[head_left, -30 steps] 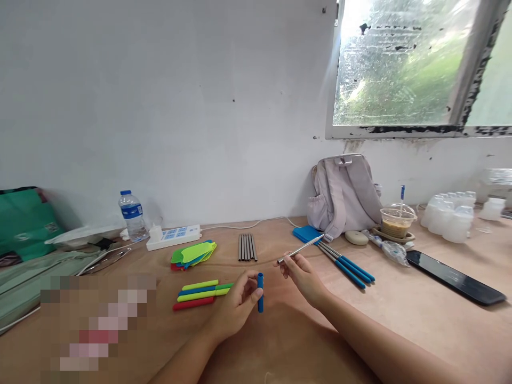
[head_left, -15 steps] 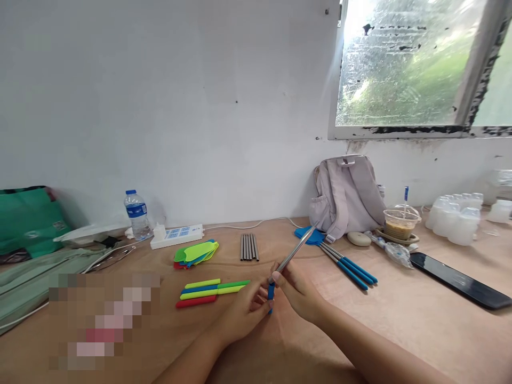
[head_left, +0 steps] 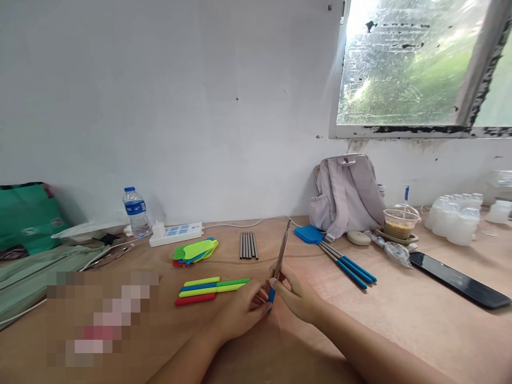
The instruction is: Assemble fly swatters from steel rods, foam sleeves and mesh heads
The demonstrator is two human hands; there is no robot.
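Note:
My left hand [head_left: 244, 309] is closed around a blue handle [head_left: 271, 296], low in front of me. My right hand [head_left: 298, 298] pinches a slim metal rod [head_left: 284, 246] at its lower end, just above that handle. Rod and handle are nearly in line, tilted slightly right at the top; my fingers hide where they meet. Left of my hands lie several coloured handles [head_left: 196, 300] in yellow, blue, green and red. Farther back are metal tubes [head_left: 248, 246] in a row and a stack of mesh swatter heads [head_left: 198, 250]. To the right lie blue fly swatters [head_left: 352, 269] with metal shafts.
A power strip [head_left: 178, 234] and a water bottle [head_left: 135, 213] stand at the back left. Along the right are a backpack [head_left: 348, 194], a drink cup [head_left: 400, 226], a black flat object [head_left: 460, 280] and white bottles [head_left: 456, 218]. A blurred patch covers the left front.
The metal rod has swung from a rightward slant to nearly upright, coming closer in line with the blue handle. Both hands stay almost in place.

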